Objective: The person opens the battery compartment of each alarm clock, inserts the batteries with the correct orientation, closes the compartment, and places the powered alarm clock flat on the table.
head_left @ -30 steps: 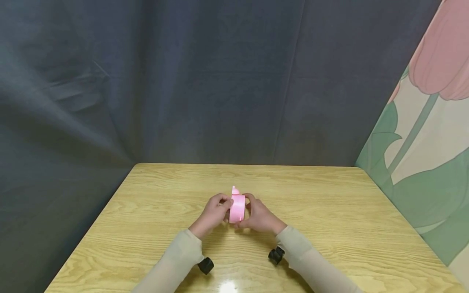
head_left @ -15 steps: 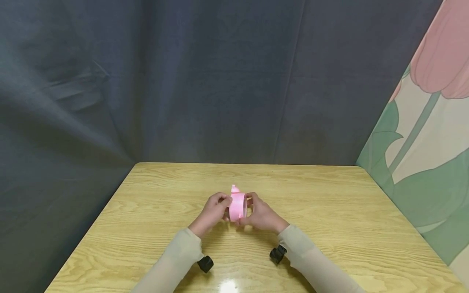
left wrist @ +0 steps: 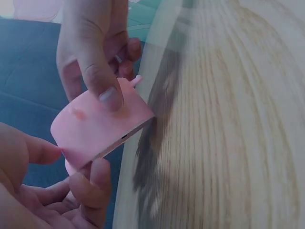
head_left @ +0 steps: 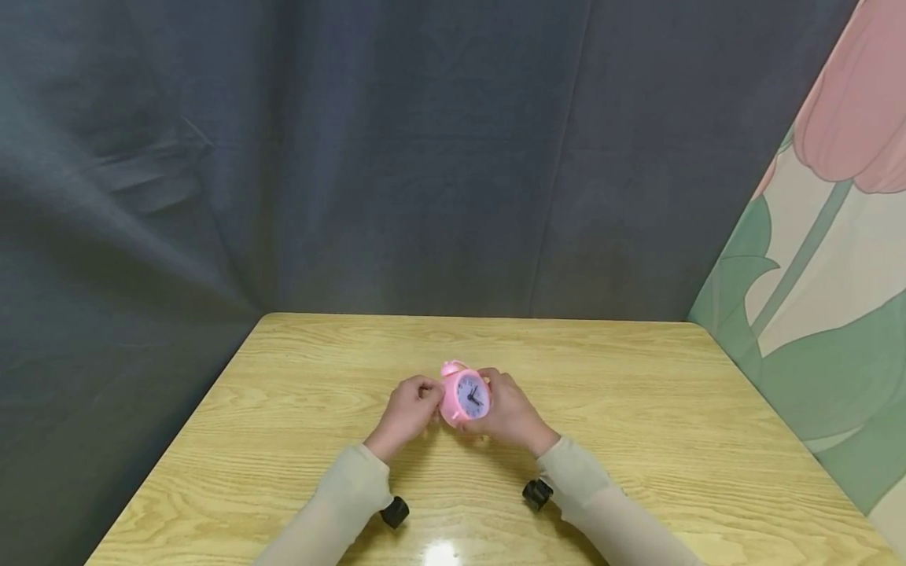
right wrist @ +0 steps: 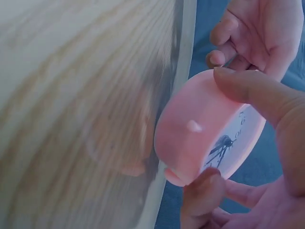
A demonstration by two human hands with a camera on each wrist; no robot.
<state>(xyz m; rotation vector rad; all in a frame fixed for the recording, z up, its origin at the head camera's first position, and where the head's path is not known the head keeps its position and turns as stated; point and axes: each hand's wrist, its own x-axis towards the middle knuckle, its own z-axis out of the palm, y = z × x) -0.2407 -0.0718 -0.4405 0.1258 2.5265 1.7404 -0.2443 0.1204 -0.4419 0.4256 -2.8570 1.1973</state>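
A small pink alarm clock with a white dial and dark hands is held just above the table, its face turned up and to the right. On the right, my right hand grips it across the rim, thumb on one side and fingers on the other, as the right wrist view shows. My left hand pinches its left, rear edge with thumb and curled fingers. In the left wrist view the pink casing hides the dial, and part of the back edge lies behind the left fingers.
The hands are over a wood-grain table. Behind it hangs a dark curtain; a wall with a tulip picture borders it on the right. Small black wrist devices sit below both sleeves.
The alarm clock has turned from side-on so that its dial now shows in the head view. Both hands keep nearly the same place, the right one shifted slightly.
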